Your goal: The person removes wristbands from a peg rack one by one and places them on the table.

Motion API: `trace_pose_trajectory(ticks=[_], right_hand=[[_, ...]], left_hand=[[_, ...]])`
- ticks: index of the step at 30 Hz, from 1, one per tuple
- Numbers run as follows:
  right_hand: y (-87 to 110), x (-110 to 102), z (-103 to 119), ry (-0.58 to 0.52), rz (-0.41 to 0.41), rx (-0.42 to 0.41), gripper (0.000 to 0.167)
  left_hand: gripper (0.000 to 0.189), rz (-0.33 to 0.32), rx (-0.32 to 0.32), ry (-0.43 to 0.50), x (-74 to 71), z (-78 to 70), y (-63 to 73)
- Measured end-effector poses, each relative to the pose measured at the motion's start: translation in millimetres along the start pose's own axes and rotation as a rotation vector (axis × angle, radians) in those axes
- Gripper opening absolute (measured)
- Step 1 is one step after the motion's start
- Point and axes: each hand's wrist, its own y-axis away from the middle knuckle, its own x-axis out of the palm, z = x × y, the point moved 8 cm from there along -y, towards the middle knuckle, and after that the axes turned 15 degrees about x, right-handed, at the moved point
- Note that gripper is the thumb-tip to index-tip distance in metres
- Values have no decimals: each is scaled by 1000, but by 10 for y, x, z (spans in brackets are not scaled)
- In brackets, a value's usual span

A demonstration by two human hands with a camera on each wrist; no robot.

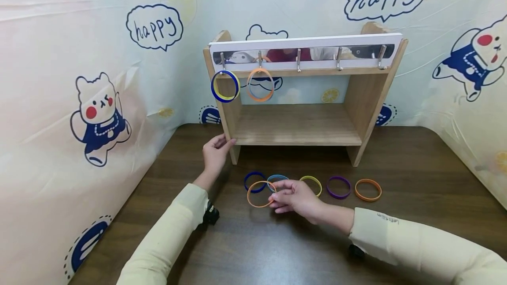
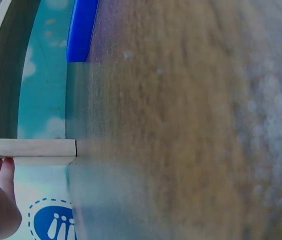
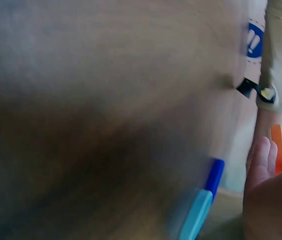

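My right hand (image 1: 297, 197) pinches an orange silicone wristband (image 1: 248, 197) at its right side, just above the table. In the right wrist view, the orange band (image 3: 277, 142) shows between the fingers and thumb. My left hand (image 1: 214, 157) grips the lower front edge of the wooden rack's left side panel (image 1: 233, 155), with fingertips (image 2: 6, 172) against its outer face. On the table lie dark blue (image 1: 245, 184), light blue (image 1: 279, 176), yellow (image 1: 317, 181), purple (image 1: 338, 197) and orange (image 1: 368, 199) wristbands. The right hand partly covers the light blue and yellow ones.
Along the rack's top runs a white rail (image 1: 317, 40) with several metal hooks (image 1: 299, 58). Blue and yellow bands (image 1: 214, 91) hang on the leftmost hook, orange and grey bands (image 1: 271, 93) on the second. A printed cloth (image 1: 119, 166) encloses the table (image 1: 285, 250).
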Motion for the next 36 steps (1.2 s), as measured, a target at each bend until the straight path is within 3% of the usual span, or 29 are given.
trace_pose_trajectory(ticks=[7, 10, 12, 36], right_hand=[[-53, 83, -149, 0, 7, 22, 43], [-66, 110, -173, 12, 11, 25, 44], [-74, 125, -184, 19, 8, 30, 44], [-178, 197, -277, 120, -48, 97, 44]], left_hand=[[36, 12, -7, 19, 18, -110, 17], [36, 8, -9, 13, 17, -97, 15], [37, -3, 4, 13, 11, -1, 5], [38, -4, 5, -1, -4, 24, -11]])
